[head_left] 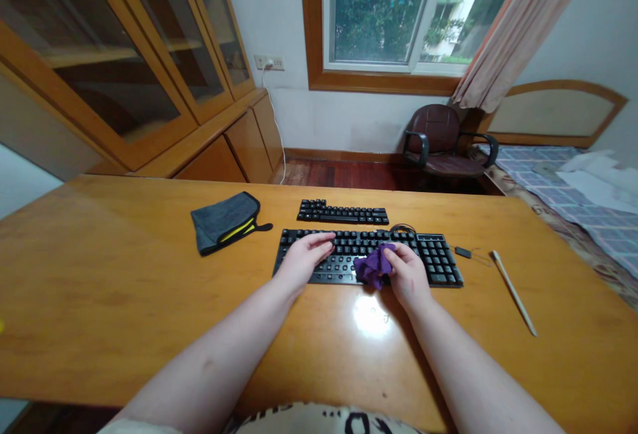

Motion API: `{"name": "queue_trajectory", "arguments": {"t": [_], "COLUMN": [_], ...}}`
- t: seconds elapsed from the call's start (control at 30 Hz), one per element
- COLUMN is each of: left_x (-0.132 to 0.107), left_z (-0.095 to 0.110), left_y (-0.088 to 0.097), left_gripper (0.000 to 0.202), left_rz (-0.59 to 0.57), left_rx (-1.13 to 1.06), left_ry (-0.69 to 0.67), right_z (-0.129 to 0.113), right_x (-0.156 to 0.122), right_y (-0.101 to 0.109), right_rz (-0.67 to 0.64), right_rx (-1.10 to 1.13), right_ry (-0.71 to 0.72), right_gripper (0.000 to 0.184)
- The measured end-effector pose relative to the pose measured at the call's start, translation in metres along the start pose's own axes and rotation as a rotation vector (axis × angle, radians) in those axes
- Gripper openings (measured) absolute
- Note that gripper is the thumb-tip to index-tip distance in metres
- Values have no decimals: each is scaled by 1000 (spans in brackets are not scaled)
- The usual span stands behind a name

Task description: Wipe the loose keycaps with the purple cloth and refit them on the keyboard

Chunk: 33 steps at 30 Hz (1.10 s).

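Observation:
A black keyboard (438,262) lies on the wooden desk, several of its lower rows bare of keycaps. My left hand (305,258) rests over the keyboard's left part, fingers stretched out and apart from the thumb, holding nothing. Pinched between the thumb and fingers of my right hand (409,274) is a crumpled purple cloth (371,266), which touches the bare lower rows right of the middle. Behind the keyboard, loose black keycaps (343,213) stand together in rows. The cloth and both hands hide parts of the keyboard.
A folded grey cloth with yellow lining (224,221) lies left on the desk (124,288). A small dark tool with wire loops (463,252) and a pale, thin brush (513,293) are at the right. Beyond the desk stands an office chair (438,141).

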State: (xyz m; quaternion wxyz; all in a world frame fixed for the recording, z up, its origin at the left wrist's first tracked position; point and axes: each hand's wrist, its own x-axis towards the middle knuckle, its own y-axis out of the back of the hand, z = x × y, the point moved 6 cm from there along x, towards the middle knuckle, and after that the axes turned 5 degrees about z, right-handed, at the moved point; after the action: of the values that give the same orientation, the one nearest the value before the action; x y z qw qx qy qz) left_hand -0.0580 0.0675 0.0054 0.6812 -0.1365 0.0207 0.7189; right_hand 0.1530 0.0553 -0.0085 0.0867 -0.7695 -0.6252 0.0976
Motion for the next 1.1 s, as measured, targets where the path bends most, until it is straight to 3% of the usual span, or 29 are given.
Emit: {"name": "queue_trajectory", "arguments": {"t": [0.13, 0.37, 0.53, 0.73, 0.97, 1.1], "left_x": [7, 11, 19, 24, 16, 13], "left_z": [6, 13, 17, 30, 34, 40], "left_y": [15, 24, 32, 36, 28, 24], "left_gripper": [23, 19, 22, 25, 22, 19], "left_rz": [-23, -81, -121, -54, -81, -95], "left_rx": [-187, -162, 66, 583, 1037, 1173], "left_ry": [199, 208, 50, -281, -413, -514], "right_z": [2, 3, 3, 2, 1, 1], "right_x": [1, 0, 0, -1, -2, -2], "right_y": [1, 1, 1, 0, -1, 0], "right_rz": [-8, -12, 0, 0, 7, 5], "right_rx": [-1, 19, 20, 13, 6, 7], "right_ry": [-2, -1, 7, 8, 11, 13], "right_gripper": [17, 16, 16, 17, 15, 14]}}
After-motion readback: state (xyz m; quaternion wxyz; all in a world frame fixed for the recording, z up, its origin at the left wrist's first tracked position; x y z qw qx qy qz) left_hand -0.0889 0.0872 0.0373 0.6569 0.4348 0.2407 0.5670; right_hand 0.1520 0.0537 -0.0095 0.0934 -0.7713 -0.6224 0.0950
